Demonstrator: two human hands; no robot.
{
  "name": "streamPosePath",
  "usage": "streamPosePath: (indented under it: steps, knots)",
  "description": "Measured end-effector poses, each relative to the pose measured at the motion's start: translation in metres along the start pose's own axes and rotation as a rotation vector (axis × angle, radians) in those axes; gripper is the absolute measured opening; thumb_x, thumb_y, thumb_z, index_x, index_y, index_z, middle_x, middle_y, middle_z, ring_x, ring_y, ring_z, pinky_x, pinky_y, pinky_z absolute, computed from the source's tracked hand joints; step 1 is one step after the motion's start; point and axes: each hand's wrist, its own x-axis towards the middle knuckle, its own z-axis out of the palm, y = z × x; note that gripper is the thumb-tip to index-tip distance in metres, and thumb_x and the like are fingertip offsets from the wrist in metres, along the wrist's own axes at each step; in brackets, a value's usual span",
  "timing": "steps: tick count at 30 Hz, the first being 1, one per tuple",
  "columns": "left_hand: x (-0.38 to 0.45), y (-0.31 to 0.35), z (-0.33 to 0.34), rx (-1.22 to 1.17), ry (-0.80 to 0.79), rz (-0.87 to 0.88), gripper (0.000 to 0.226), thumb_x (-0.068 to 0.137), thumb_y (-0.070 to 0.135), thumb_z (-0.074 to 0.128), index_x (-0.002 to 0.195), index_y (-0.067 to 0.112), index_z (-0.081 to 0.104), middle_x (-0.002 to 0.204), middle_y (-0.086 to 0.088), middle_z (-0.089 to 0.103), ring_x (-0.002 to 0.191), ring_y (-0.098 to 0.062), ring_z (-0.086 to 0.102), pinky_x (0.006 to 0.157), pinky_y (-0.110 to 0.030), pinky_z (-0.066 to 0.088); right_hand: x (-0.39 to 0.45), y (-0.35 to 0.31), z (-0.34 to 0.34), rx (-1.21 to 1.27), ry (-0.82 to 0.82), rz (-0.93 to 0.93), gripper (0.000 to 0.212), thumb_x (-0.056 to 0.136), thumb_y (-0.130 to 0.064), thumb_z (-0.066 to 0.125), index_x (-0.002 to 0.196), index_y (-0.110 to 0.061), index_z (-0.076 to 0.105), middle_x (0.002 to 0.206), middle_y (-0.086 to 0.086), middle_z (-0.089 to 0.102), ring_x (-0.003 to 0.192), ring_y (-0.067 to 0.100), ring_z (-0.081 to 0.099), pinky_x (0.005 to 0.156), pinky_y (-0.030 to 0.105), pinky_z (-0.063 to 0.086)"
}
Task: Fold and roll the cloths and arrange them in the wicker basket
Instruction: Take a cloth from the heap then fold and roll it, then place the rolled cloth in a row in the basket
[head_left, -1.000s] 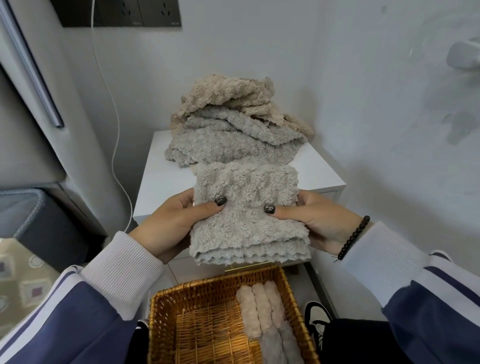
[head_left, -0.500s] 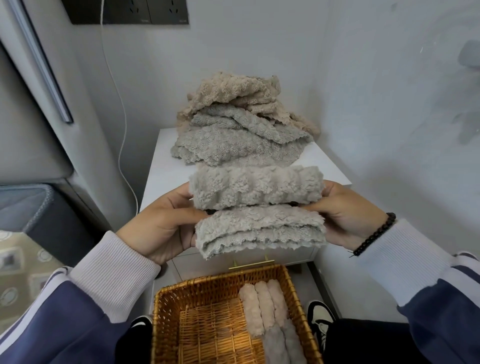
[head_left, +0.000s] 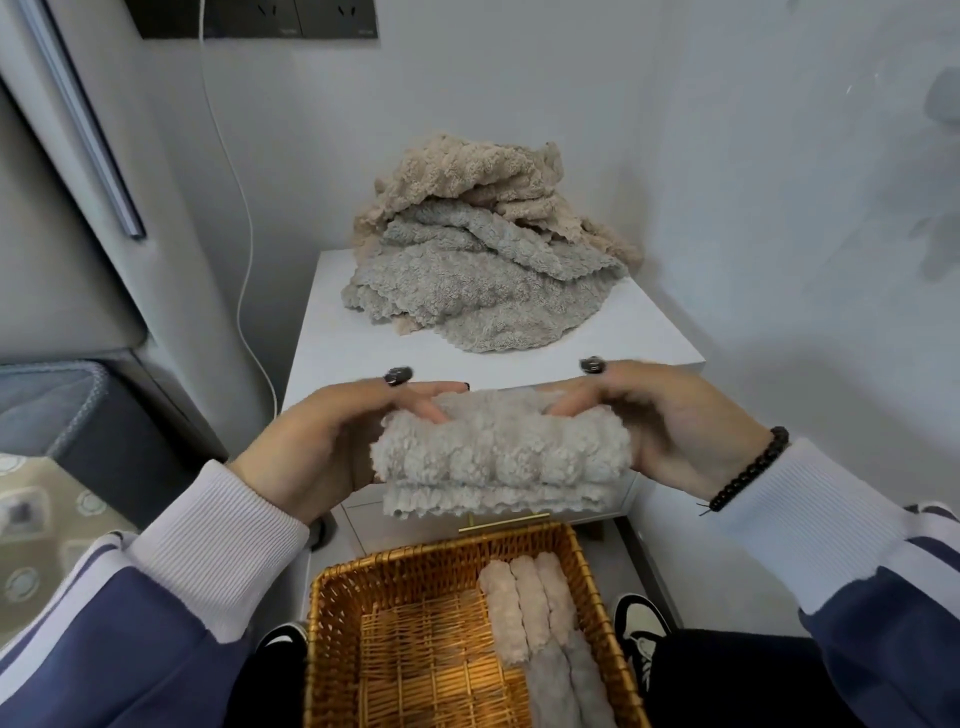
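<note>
A fluffy grey cloth (head_left: 501, 457), mostly rolled with a short flap hanging below, is held in the air in front of me. My left hand (head_left: 322, 441) grips its left end and my right hand (head_left: 670, 421) grips its right end, fingers curled over the top. Below it sits the wicker basket (head_left: 415, 566), with several pink and grey rolled cloths (head_left: 540, 629) lined up along its right side. A pile of loose beige and grey cloths (head_left: 483, 249) lies on the white cabinet (head_left: 343, 343) behind.
White walls close in at the back and right. A white cable (head_left: 244, 260) hangs down the back wall left of the cabinet. A grey appliance and dark bin (head_left: 67, 410) stand on the left. My shoes (head_left: 639, 634) flank the basket.
The cloth has been rolled further toward me, leaving only a short flap. My hands have moved lower and my fingers now curl over the top of the roll.
</note>
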Motion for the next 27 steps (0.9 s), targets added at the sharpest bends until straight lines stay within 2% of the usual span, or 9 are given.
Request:
streamPosePath:
  steps: [2,4,6,8,11,15,18,22,27]
  knots:
    - [0.003,-0.006,0.004,0.232,0.078,0.044,0.03,0.05,0.041,0.089,0.059,0.018,0.072,0.12,-0.001,0.068,0.118,-0.021,0.06,0.096,-0.04,0.052,0.005,0.013,0.001,-0.297,0.078,-0.035,0.034,0.051,-0.049,0.087,0.056,-0.018,0.074,0.097,0.019,0.072,0.098,0.04,0.062,0.088,0.043,0.052]
    - [0.006,-0.015,0.001,0.393,0.069,0.061,0.044,0.035,0.054,0.091,0.058,0.025,0.068,0.12,0.006,0.068,0.118,-0.012,0.06,0.099,-0.035,0.046,0.008,0.025,-0.001,-0.52,0.111,-0.052,0.046,0.034,-0.059,0.089,0.056,-0.024,0.068,0.105,0.029,0.066,0.102,0.05,0.057,0.095,0.052,0.049]
    - [0.01,-0.023,-0.005,0.484,0.046,0.019,0.05,0.031,0.058,0.091,0.061,0.03,0.063,0.122,0.01,0.066,0.116,-0.008,0.06,0.094,-0.034,0.05,0.009,0.03,-0.004,-0.611,0.068,-0.05,0.037,0.049,-0.042,0.092,0.058,-0.024,0.061,0.095,0.02,0.07,0.087,0.045,0.061,0.082,0.034,0.054]
    - [0.013,-0.032,-0.01,0.548,0.021,-0.026,0.06,0.027,0.057,0.092,0.071,0.033,0.059,0.123,0.01,0.064,0.112,-0.007,0.061,0.088,-0.029,0.053,0.008,0.031,-0.006,-0.723,0.046,-0.041,0.036,0.058,-0.024,0.09,0.066,-0.024,0.055,0.082,0.002,0.065,0.07,0.015,0.057,0.065,0.017,0.046]
    - [0.017,-0.045,-0.012,0.805,-0.047,-0.142,0.082,0.026,0.052,0.093,0.097,0.033,0.056,0.119,0.013,0.062,0.107,-0.003,0.06,0.091,-0.024,0.048,0.006,0.038,-0.004,-0.922,0.007,0.012,0.047,0.06,-0.024,0.09,0.091,-0.027,0.054,0.099,-0.005,0.062,0.083,0.003,0.055,0.071,0.016,0.042]
    - [0.021,-0.067,-0.002,1.165,-0.199,-0.299,0.058,0.054,0.027,0.093,0.099,0.034,0.058,0.1,0.017,0.064,0.091,-0.002,0.061,0.082,-0.023,0.049,0.004,0.064,0.002,-1.223,-0.174,0.14,0.063,0.072,-0.03,0.082,0.127,-0.027,0.052,0.116,-0.007,0.056,0.104,0.009,0.052,0.087,0.023,0.043]
    - [0.026,-0.083,0.002,1.343,-0.237,-0.345,0.044,0.062,0.028,0.087,0.099,0.031,0.063,0.096,0.012,0.066,0.088,-0.008,0.062,0.078,-0.026,0.052,0.006,0.092,0.007,-1.37,-0.241,0.182,0.049,0.076,-0.028,0.077,0.123,-0.022,0.061,0.118,-0.002,0.062,0.107,0.016,0.056,0.091,0.032,0.048]
    - [0.031,-0.113,-0.002,1.398,-0.231,-0.376,0.034,0.068,0.023,0.081,0.096,0.03,0.062,0.095,0.008,0.067,0.089,-0.012,0.062,0.079,-0.033,0.054,0.006,0.133,0.011,-1.363,-0.233,0.232,0.016,0.079,-0.025,0.071,0.091,-0.017,0.064,0.096,0.002,0.064,0.092,0.02,0.059,0.074,0.029,0.047]
    - [0.034,-0.157,-0.012,1.43,-0.177,-0.418,0.03,0.07,0.022,0.076,0.095,0.024,0.06,0.09,0.002,0.065,0.085,-0.017,0.062,0.072,-0.032,0.053,0.009,0.202,0.014,-1.507,-0.17,0.294,0.044,0.075,-0.038,0.062,0.115,-0.022,0.053,0.109,0.004,0.052,0.105,0.028,0.049,0.09,0.042,0.042]
